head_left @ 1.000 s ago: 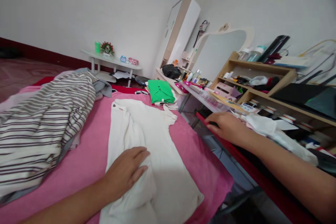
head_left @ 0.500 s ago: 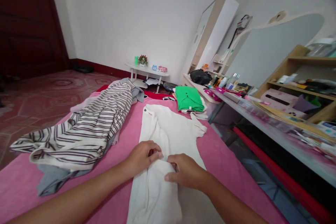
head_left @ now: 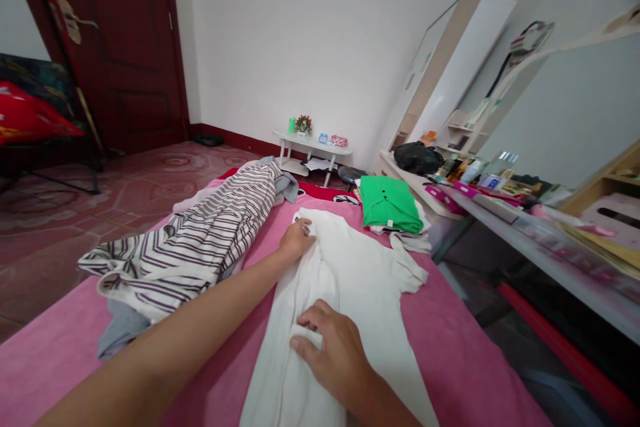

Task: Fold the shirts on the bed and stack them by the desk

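Note:
A white short-sleeved shirt (head_left: 365, 260) lies spread on a pink bed cover (head_left: 215, 373), its left side folded over in a long strip. At the far end, by the collar, my left hand (head_left: 297, 240) is closed with the fingers curled on the cloth. Nearer to me, my right hand (head_left: 337, 343) pinches the folded strip, thumb on one side and fingers on the other. One sleeve of the shirt sticks out to the right.
Left of the shirt lies a heap with a striped garment (head_left: 200, 233) on top and grey cloth (head_left: 123, 327) beneath. A green folded garment (head_left: 390, 203) tops a stack at the far right of the bed. A cluttered dressing table (head_left: 530, 240) runs along the right side.
My left hand has moved away from me, up the shirt to its collar. My right hand stays at the folded strip. The view has swung left, showing more of the door.

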Action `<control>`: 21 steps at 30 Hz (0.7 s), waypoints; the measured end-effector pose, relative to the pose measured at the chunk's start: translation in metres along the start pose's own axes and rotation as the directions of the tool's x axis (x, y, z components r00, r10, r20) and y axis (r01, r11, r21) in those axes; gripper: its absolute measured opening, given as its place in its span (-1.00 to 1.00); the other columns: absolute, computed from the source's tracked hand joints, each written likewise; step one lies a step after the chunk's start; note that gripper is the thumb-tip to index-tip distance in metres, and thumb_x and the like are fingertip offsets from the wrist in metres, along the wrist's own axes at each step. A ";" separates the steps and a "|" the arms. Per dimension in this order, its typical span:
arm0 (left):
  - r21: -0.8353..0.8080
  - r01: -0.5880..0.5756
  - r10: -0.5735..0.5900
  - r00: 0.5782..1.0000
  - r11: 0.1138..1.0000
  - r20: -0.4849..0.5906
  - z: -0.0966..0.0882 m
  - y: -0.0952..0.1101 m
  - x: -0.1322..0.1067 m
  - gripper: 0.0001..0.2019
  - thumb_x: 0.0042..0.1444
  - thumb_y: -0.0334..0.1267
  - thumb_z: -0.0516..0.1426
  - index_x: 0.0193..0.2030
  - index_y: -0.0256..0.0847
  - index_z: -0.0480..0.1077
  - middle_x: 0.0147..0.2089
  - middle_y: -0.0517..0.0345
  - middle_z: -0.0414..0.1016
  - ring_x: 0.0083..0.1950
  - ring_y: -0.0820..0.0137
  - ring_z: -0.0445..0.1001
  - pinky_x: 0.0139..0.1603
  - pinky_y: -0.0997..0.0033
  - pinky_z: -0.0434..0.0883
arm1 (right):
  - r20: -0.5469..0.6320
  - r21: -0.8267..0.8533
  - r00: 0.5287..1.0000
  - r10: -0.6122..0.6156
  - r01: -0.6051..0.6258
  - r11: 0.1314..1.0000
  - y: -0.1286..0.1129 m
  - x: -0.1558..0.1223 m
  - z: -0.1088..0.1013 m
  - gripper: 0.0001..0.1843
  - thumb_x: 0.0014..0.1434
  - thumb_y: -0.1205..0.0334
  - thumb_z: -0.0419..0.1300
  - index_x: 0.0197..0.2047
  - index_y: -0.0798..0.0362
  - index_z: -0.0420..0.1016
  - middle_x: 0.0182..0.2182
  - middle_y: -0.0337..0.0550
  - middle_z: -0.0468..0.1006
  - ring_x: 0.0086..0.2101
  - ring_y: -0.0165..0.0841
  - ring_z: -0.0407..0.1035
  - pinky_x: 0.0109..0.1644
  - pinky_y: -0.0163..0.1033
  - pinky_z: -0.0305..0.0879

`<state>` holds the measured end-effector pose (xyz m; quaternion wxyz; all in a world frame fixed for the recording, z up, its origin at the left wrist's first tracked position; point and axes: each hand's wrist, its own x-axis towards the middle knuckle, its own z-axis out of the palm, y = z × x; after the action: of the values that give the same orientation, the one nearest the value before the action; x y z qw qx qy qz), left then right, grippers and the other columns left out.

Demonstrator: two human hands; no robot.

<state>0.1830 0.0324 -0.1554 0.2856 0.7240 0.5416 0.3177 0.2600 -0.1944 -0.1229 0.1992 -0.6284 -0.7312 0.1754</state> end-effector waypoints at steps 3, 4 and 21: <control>0.016 -0.003 0.003 0.999 1.000 -0.052 0.002 -0.003 0.006 -0.69 0.07 -0.37 0.15 0.00 -0.25 0.37 -0.26 0.12 0.53 -0.26 0.41 0.50 -0.26 0.51 0.37 | -0.034 0.017 0.999 -0.024 0.025 1.000 0.004 -0.002 0.004 -0.87 0.13 0.17 0.19 -0.23 -0.04 0.46 -0.30 -0.27 0.47 -0.25 -0.38 0.38 -0.19 -0.33 0.14; 0.033 -0.017 0.019 0.998 0.999 -0.067 0.000 -0.003 0.005 -0.71 0.08 -0.40 0.13 -0.03 -0.25 0.39 -0.25 0.11 0.52 -0.24 0.40 0.50 -0.22 0.48 0.37 | -0.039 0.031 0.999 -0.029 0.030 0.999 0.004 -0.003 0.004 -0.87 0.13 0.17 0.18 -0.23 -0.04 0.46 -0.30 -0.26 0.48 -0.25 -0.37 0.39 -0.19 -0.33 0.15; 0.362 -0.551 0.487 0.834 0.752 0.258 0.009 0.011 -0.111 -0.48 0.26 0.00 -0.03 0.26 -0.24 0.21 0.37 -0.10 0.10 0.41 0.08 -0.05 0.36 -0.02 0.01 | -0.630 0.125 0.694 0.349 -0.353 0.927 0.221 0.068 -0.134 -0.88 -0.06 0.32 0.09 -0.38 0.05 0.41 -0.27 0.04 0.51 -0.14 -0.14 0.37 -0.04 -0.03 0.25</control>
<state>0.1731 -0.0784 -0.1703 0.0619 0.9113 0.3515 0.2056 0.5074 -0.0934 -0.1152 0.3978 -0.7784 -0.4852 -0.0174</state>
